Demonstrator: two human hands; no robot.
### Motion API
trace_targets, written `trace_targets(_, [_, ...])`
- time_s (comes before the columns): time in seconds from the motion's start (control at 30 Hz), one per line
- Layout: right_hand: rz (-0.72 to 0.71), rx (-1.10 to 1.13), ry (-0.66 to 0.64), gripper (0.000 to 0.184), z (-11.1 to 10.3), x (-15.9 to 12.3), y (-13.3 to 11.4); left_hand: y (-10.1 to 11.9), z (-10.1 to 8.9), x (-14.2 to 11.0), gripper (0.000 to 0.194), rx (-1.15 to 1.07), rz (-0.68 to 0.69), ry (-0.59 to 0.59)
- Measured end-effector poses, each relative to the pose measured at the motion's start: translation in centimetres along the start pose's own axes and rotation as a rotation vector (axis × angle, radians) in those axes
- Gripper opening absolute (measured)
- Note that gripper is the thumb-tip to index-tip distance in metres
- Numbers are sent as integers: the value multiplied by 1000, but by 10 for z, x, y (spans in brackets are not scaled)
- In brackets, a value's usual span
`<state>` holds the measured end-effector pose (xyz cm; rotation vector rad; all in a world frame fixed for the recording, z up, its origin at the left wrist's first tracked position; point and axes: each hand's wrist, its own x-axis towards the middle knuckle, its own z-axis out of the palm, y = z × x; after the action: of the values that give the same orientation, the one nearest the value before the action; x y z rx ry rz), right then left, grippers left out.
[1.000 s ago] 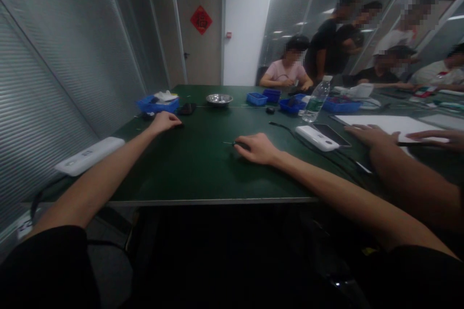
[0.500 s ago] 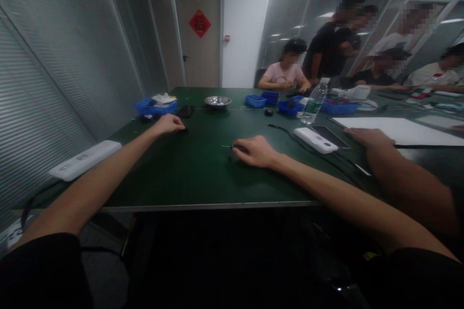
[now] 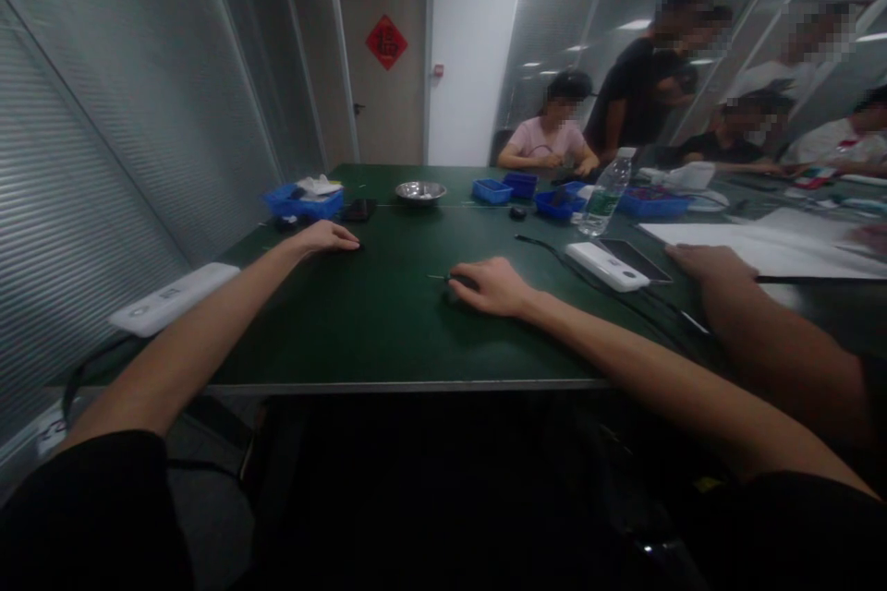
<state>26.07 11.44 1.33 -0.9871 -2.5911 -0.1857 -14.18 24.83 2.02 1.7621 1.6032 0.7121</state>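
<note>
My right hand [image 3: 493,286] rests on the green table, its fingers closed round a small screwdriver [image 3: 438,277]. The thin metal shaft points left, and most of the dark handle is hidden in my fingers. Farther left and a little deeper on the table, my left hand [image 3: 327,238] is closed, its fingertips pressed together at a small dark piece [image 3: 358,246] too small to name. A black phone-like slab [image 3: 360,210] lies just beyond my left hand. Past both hands stands a shiny metal bowl [image 3: 420,194] with small bits in it.
Blue bins [image 3: 303,201] stand at the back left, others [image 3: 492,192] at the back middle. A water bottle [image 3: 607,192] and a white power bank [image 3: 607,267] with a cable are right. A co-worker's hand [image 3: 713,264] touches white sheets [image 3: 796,245]. Another white device [image 3: 173,298] lies left.
The view has shifted slightly. My left fingers have straightened a little at the small dark piece. My right hand keeps the screwdriver in place. At the far right, a white sheet has been lifted.
</note>
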Motion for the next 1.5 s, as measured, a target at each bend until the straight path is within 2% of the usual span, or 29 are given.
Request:
trace_targets(0.13, [-3, -3, -26, 41, 0, 0, 1, 8, 11, -4, 26, 50, 114, -110])
trace_targets(0.4, [-28, 27, -29, 39, 3, 0, 3, 48, 74, -33, 37, -67, 432, -427])
trace_targets(0.53, [-24, 28, -8, 38, 5, 0, 4, 59, 92, -45, 41, -67, 542, -486])
trace_targets(0.67, [-14, 26, 4, 37, 5, 0, 3, 61, 97, -49, 43, -33, 604, -477])
trace_targets(1.07, [18, -21, 59, 36, 1, -1, 0, 60, 98, -46, 42, 14, 621, -464])
trace_targets(1.27, [26, -30, 37, 35, -1, -1, -2, 60, 98, -48, 44, 10, 617, -476])
trace_targets(1.5, [22, -30, 2, 38, 8, 2, 1, 60, 101, -52, 45, 23, 614, -435])
